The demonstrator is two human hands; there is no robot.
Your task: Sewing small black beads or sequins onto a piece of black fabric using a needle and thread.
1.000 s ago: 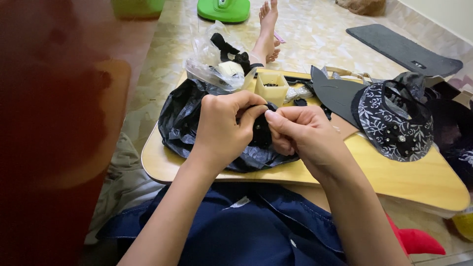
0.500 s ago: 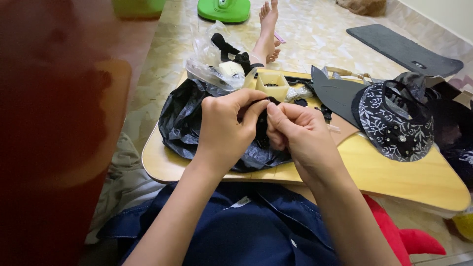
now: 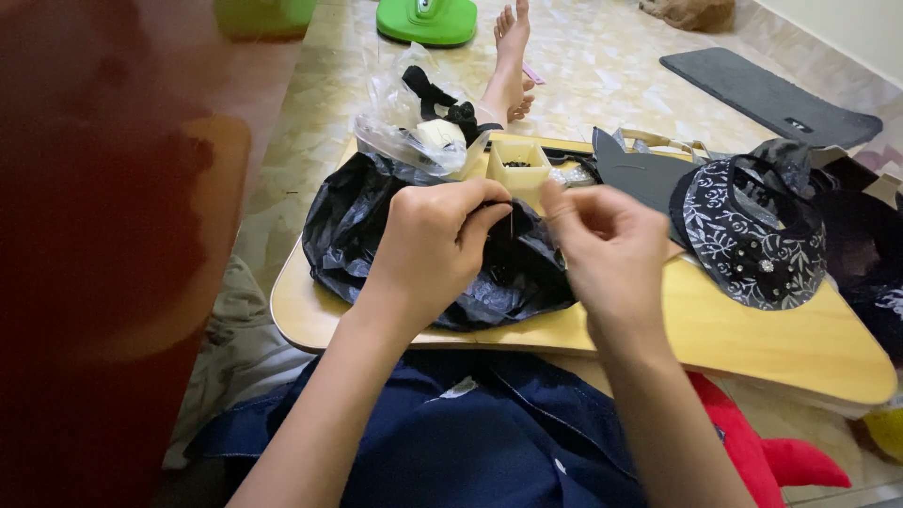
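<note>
Floor (image 3: 602, 66) of pale marbled tile runs out ahead of you, with a grey mat (image 3: 767, 94) on it at the far right and a green plastic item (image 3: 428, 19) at the top edge. Across your lap sits a light wooden lap table (image 3: 752, 329), and your bare foot (image 3: 508, 56) stretches out beyond it. On the table's left half lies a crumpled black plastic bag (image 3: 357, 235); behind that is a clear plastic bag (image 3: 404, 122) holding black and white bits. To the right rests a black visor with a white floral print (image 3: 752, 235), partly over a dark grey cut piece (image 3: 640, 174). A small yellow box (image 3: 517, 165) stands near the table's far edge, just behind your hands.

Your left hand (image 3: 437, 245) is clenched over the black bag, thumb and forefinger pinched on a thin needle (image 3: 511, 224). Your right hand (image 3: 611, 249) is close beside it, fingertips pinched together; what they grip is too fine to tell.
</note>
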